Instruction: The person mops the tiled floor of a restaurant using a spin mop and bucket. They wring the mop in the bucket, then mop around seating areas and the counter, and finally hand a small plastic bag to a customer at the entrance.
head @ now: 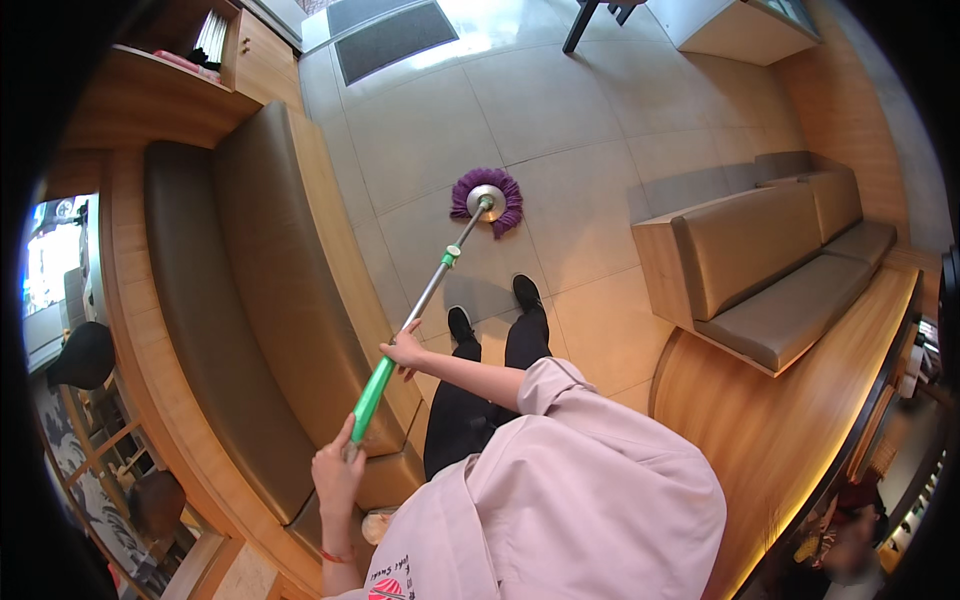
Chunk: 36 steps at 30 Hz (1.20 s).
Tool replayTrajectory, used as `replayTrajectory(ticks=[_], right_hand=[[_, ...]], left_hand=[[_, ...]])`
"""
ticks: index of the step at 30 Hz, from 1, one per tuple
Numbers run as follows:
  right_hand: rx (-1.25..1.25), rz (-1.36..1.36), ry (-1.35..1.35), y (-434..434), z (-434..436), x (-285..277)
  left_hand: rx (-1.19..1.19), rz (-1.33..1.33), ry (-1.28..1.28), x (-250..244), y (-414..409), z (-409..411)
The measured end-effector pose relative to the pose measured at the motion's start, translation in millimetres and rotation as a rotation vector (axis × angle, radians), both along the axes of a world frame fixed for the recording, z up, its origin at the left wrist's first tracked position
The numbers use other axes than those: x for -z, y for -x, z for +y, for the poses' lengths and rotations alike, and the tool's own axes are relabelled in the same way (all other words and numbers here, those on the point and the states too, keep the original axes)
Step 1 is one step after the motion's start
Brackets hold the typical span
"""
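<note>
A mop with a steel pole [426, 300] slants from lower left to upper right. My right hand [405, 350] is closed around it just above the green plastic grip [373, 399]. At the grip's lower end, my left hand [339, 466] holds the handle, with a red band on that wrist. A green locking collar [451, 256] sits partway along the pole. Its purple string mop head [506, 196], around a round metal disc [486, 202], rests on the grey tiled floor [559, 97] in front of my black shoes [528, 292].
A brown padded bench [262, 225] runs close along the left. Another bench [795, 307] and a curved wooden counter [720, 390] stand at right. Ahead are a dark floor mat [397, 41], dark furniture legs [580, 28] and a white cabinet [742, 30]. A person [851, 532] is beyond the counter.
</note>
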State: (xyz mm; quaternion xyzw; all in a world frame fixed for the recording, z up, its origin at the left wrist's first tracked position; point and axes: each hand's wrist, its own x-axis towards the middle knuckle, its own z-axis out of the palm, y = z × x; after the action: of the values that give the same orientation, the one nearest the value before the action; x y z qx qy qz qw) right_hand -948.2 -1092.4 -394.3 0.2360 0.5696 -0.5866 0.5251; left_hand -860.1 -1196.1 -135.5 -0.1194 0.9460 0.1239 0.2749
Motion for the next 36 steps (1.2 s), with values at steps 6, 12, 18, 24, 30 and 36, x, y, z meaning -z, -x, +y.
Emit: replayTrajectory(ticks=[6,12,18,24,30,36], right_hand=[[-0.116,0.384,-0.271,50,3,32],[-0.275,0.404,-0.707,103,90,67],[-0.205,0.484,-0.676,75,134,72],[-0.065,0.569,-0.494,-15,73,41],[0.005,0.511,-0.358,-57,38,17],[0.259,0.560,-0.420,-38,83,85]], left_hand=[[0.442,0.136,-0.150,75,44,-61],[0.498,0.089,-0.151,146,90,11],[0.491,0.131,-0.205,144,60,49],[0.607,0.064,-0.136,69,21,-21],[0.796,-0.030,-0.089,9,49,-54],[1.081,0.070,-0.009,69,75,-17]])
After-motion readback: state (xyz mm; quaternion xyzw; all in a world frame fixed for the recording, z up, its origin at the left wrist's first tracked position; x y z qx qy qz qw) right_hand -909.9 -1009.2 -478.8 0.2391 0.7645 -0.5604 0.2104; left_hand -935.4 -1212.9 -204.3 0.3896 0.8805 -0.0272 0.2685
